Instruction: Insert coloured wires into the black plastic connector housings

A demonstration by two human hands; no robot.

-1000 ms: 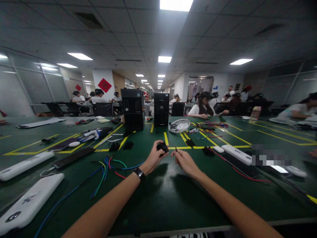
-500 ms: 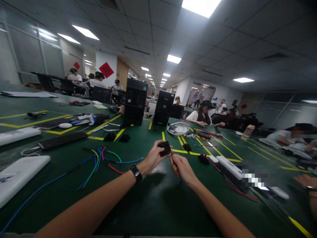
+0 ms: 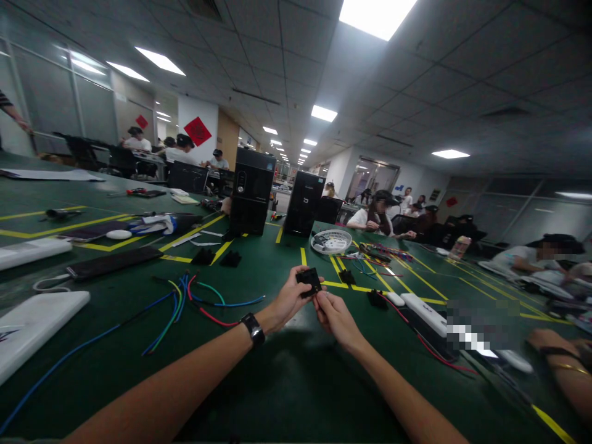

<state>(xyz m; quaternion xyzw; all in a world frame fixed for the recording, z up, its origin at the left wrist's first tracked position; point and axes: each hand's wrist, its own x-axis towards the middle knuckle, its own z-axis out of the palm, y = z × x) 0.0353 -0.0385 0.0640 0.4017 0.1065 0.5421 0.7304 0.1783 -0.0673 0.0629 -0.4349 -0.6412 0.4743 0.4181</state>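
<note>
My left hand [image 3: 287,303], with a black watch on its wrist, is closed round a small black plastic part [image 3: 309,281] held above the green table [image 3: 296,376]. My right hand [image 3: 333,316] is pinched against the underside of the same part; what its fingertips hold is too small to make out. Loose coloured wires [image 3: 189,299] lie on the table just left of my hands.
Two black computer towers [image 3: 252,192] stand behind, with a white round basket [image 3: 331,241] to their right. White power strips [image 3: 423,311] and red wire lie at right, white flat cases [image 3: 32,324] at left. Another person's forearm [image 3: 562,364] rests at far right. Seated people work further back.
My right hand has closed in on the black part from the right until it touches it. The view has tilted and swung slightly to the right.
</note>
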